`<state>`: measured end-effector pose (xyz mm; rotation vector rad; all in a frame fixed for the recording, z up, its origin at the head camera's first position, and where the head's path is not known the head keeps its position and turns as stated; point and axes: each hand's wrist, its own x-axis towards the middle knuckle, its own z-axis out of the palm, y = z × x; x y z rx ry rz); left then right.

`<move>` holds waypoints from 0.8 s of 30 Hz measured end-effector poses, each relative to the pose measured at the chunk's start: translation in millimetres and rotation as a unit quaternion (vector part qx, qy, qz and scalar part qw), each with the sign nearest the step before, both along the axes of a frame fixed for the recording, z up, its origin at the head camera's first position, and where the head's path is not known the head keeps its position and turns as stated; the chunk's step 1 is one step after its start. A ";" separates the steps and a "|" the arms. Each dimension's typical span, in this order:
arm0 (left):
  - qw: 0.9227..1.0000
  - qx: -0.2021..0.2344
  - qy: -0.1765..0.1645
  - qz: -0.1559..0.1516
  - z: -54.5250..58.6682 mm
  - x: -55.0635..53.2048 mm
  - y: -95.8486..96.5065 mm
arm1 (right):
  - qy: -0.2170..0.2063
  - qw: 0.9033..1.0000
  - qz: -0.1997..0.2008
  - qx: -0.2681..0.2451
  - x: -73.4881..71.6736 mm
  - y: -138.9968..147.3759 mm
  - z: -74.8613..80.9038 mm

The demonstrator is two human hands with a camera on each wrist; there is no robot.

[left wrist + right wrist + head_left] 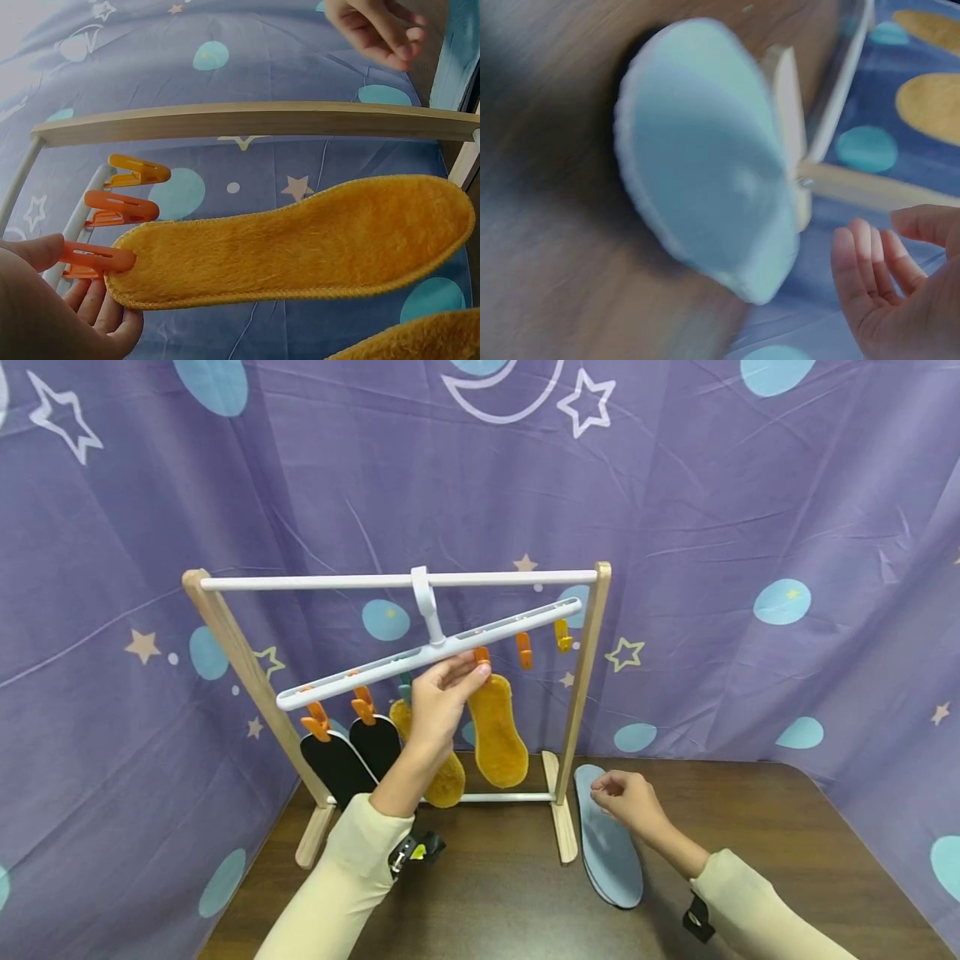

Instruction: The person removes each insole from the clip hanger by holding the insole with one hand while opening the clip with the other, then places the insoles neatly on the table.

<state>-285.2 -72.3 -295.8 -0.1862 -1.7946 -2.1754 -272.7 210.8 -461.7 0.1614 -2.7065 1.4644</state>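
Observation:
My left hand [438,697] pinches an orange clip [94,259] on the white clip hanger [435,652]. That clip bites the end of a fuzzy yellow insole [292,244], which hangs down. A second yellow insole [446,781] hangs behind my left wrist, partly hidden. Further left, two black insoles [330,764] hang from orange clips [363,706]. Over the light blue-grey insoles [611,852], which lie stacked on the table, my right hand [630,802] hovers with relaxed, half-bent fingers and nothing in them.
The hanger hooks over the white top bar [315,582] of a wooden rack [585,685] and tilts, its right end higher. An orange clip [524,650] and a yellow clip [562,635] hang unused there. A purple curtain [712,510] backs the brown table [750,827].

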 end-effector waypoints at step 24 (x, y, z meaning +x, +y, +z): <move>0.999 -0.028 -0.018 0.011 2.1 6.9 -4.9 | 0.051 0.983 0.105 -0.144 2.5 -51.8 62.8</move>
